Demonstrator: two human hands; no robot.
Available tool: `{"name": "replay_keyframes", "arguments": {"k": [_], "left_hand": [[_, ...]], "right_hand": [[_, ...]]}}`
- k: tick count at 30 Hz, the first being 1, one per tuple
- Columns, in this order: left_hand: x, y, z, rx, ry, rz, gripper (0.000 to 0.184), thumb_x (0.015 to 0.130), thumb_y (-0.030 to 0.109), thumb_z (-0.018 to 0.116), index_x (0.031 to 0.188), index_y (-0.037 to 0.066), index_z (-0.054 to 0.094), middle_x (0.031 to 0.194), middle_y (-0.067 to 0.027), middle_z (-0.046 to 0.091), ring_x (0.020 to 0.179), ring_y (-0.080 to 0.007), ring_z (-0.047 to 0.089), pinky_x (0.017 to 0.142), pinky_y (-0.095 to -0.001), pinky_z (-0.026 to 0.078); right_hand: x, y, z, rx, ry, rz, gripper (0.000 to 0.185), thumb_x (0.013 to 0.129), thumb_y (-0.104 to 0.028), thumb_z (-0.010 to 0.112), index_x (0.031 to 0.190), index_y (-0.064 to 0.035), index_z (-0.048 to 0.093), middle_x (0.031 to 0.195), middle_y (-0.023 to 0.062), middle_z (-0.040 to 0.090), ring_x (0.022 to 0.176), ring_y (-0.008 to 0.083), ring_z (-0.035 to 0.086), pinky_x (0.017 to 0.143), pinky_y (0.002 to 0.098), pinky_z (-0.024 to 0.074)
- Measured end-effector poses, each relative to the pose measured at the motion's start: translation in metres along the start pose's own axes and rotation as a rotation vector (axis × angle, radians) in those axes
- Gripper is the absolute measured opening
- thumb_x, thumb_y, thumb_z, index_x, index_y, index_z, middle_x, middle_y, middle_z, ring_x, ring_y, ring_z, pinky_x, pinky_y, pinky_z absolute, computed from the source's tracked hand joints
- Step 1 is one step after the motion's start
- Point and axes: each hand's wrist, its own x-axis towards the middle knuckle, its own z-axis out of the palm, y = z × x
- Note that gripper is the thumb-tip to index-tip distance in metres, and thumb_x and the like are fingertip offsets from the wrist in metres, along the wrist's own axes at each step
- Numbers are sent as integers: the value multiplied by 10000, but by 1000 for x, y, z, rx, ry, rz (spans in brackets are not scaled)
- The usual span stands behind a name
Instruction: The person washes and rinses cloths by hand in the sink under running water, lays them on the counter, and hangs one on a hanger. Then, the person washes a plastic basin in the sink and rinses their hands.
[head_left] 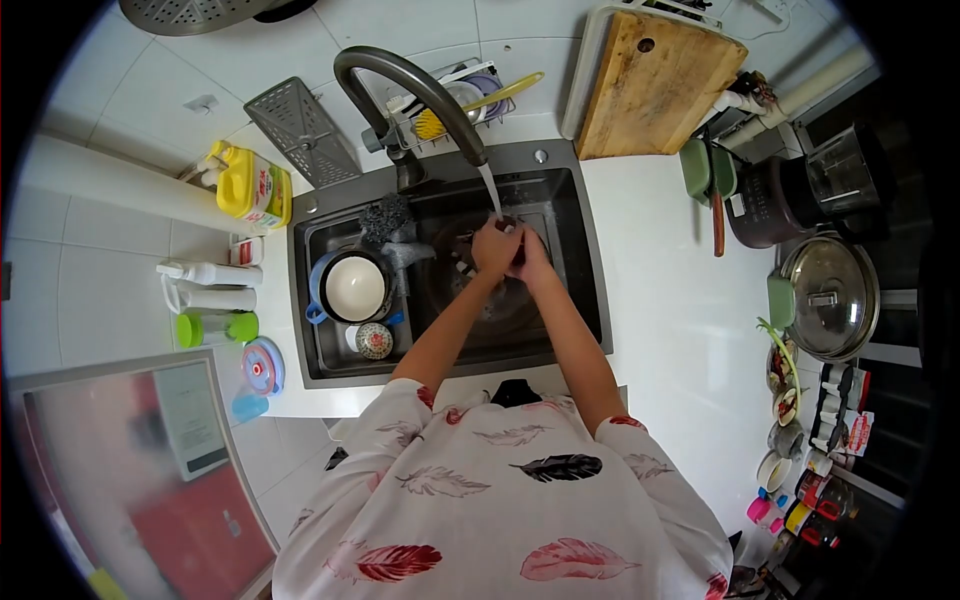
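Observation:
Both of my hands are together in the dark sink point(455, 368), beneath the stream of running water point(489, 188) from the black faucet point(415, 82). My left hand point(495, 245) and my right hand point(531, 256) are closed around something dark reddish-brown between them, too hidden to name. Under them is a dark round shape in the basin, with some small pale pieces beside my left hand. To the left, a white-lined pot point(355, 288) and a patterned round item point(375, 341) sit in the sink's side section, below a dark scrubber point(386, 217).
A yellow jug point(254, 187) and white bottles point(218, 298) stand left of the sink. A wooden cutting board point(655, 88) leans behind the right counter. Further right are a dark appliance point(770, 205) and a lidded pan point(832, 298). A dish rack point(462, 98) is behind the faucet.

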Motion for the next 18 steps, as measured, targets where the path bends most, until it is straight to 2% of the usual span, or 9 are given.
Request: {"name": "replay_keyframes", "arguments": {"k": [1,2,4,5,7,8,10,13,18], "left_hand": [[-1,2,-3,65,-23,84,303,637,307,612,773,38,579,753,-145,589,685,-323,553,621,-386,422],[-3,4,-3,66,-23,84,303,637,307,612,773,38,579,753,-145,589,685,-323,553,621,-386,422],[-9,9,-3,297,-3,217,297,657,327,604,761,51,578,764,-120,586,763,-305,543,667,-410,400],[-15,9,-1,298,-4,219,297,657,327,604,761,51,578,764,-120,586,763,-305,543,667,-410,400],[-28,7,4,406,185,483,259,719,320,561,746,63,577,755,-102,576,831,-293,526,688,-426,375],[-32,4,5,406,181,484,259,719,320,561,746,63,577,755,-102,576,831,-293,526,688,-426,375],[-39,-2,6,337,48,415,245,773,292,504,741,58,569,714,-103,555,767,-300,534,641,-409,391],[-51,-16,8,200,-42,344,268,801,291,466,751,53,579,701,-116,563,694,-305,546,597,-377,412],[-63,-24,6,172,-33,354,314,797,321,464,733,50,609,644,-145,572,604,-324,551,546,-371,424]], "right_hand": [[-11,-5,2,-5,-6,161,393,781,-310,454,777,61,585,756,156,600,701,281,568,626,352,440],[-12,-2,0,-4,-6,161,393,781,-310,454,777,61,585,756,156,600,701,281,568,626,352,440],[-13,10,-3,204,-300,162,366,796,-342,426,895,-6,532,904,132,540,852,266,496,742,358,381],[-12,17,-5,309,-446,160,365,804,-359,411,955,-40,505,977,120,510,927,259,459,799,361,352],[-9,27,-12,519,-741,151,387,820,-392,383,1073,-107,451,1124,96,450,1078,244,386,915,367,294],[-6,32,-16,556,-797,138,391,821,-392,381,1076,-105,451,1122,98,453,1074,244,391,912,363,297],[5,44,-30,570,-753,109,397,823,-392,377,1082,-101,452,1116,101,458,1065,244,401,908,356,302],[27,60,-55,533,-591,85,406,827,-393,371,1091,-96,453,1107,106,466,1052,244,415,901,345,310],[47,84,-89,505,-449,61,422,833,-395,361,1106,-87,455,1093,115,480,1030,245,439,889,327,324]]}}
